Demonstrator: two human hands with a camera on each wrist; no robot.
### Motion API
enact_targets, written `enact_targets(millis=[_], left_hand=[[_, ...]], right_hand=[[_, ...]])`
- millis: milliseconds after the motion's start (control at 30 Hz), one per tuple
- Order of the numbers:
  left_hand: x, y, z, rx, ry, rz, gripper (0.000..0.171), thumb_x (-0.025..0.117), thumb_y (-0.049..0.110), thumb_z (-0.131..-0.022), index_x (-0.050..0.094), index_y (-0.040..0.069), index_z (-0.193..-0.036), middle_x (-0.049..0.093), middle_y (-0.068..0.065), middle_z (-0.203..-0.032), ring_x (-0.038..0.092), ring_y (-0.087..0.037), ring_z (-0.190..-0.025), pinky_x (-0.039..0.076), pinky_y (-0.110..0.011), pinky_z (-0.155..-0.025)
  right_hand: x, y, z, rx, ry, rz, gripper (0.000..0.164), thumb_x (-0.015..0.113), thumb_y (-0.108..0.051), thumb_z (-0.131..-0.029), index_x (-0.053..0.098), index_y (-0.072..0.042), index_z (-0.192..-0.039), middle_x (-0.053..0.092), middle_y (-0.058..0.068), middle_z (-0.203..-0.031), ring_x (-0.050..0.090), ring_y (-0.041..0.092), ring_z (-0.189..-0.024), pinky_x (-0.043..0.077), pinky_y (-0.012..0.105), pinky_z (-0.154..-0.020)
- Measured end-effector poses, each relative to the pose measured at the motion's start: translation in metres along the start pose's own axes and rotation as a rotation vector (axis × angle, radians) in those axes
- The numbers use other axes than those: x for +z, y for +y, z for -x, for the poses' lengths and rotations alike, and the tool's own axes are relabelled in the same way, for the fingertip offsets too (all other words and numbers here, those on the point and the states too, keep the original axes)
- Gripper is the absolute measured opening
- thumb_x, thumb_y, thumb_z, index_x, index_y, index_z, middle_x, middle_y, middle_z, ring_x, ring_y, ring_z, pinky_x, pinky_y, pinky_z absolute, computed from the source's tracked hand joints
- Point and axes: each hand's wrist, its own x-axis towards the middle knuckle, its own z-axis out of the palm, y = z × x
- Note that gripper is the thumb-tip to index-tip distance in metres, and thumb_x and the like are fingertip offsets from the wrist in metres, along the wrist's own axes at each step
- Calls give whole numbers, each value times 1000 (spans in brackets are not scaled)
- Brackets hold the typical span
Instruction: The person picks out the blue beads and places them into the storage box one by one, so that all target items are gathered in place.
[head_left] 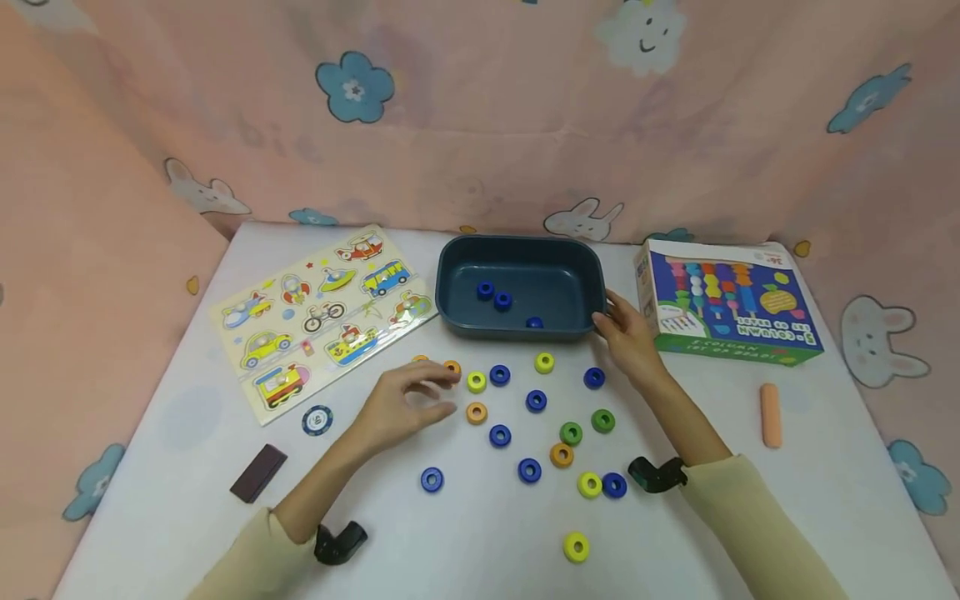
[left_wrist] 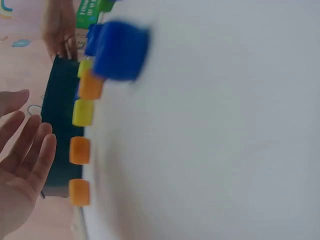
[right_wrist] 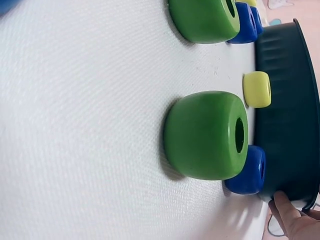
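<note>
A dark teal plastic tray [head_left: 517, 335] stands at the back middle of the table, with three blue beads [head_left: 503, 301] inside. My right hand [head_left: 632, 340] grips the tray at its right front corner, and in the right wrist view the fingertips [right_wrist: 283, 201] lie against its wall. Held over the table left of the loose beads, my left hand [head_left: 405, 404] has its fingers apart and nothing between them. Closest to it are two orange beads [head_left: 452, 367], a yellow bead [head_left: 476, 382] and a peach-orange bead [head_left: 476, 413]. Two green beads [head_left: 603, 421] lie below my right hand.
Several blue beads [head_left: 529, 471] and more yellow beads [head_left: 576, 547] are scattered across the middle. Left are a vehicle puzzle board [head_left: 300, 317], a round chip [head_left: 317, 421] and a dark brown block [head_left: 258, 473]. Right are a bead-set box [head_left: 731, 304] and a peach stick [head_left: 771, 415].
</note>
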Motion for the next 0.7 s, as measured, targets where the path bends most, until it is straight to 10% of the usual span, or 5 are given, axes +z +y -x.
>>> enact_targets(millis=[400,700], left_hand=[[25,-38,82,-75,-65,9,37,78,4,-71,67,8,-105,65,0,-103,61,-19,-90,52,-32,-77],[32,-50,97,-92,-58,-110,44,81,1,-65,68,16,-104,62,11,-104,60,-9,-92,50,-25,-81]], right_hand=[[-1,-2,2,-4,-13,-20,53,43,-15,-99,20,-7,-147,31,19,-144,38,28,-127,37,37,-100],[0,-2,2,6,-8,-29,53,43,-14,-99,20,-7,-147,30,19,-145,37,27,-128,37,37,-100]])
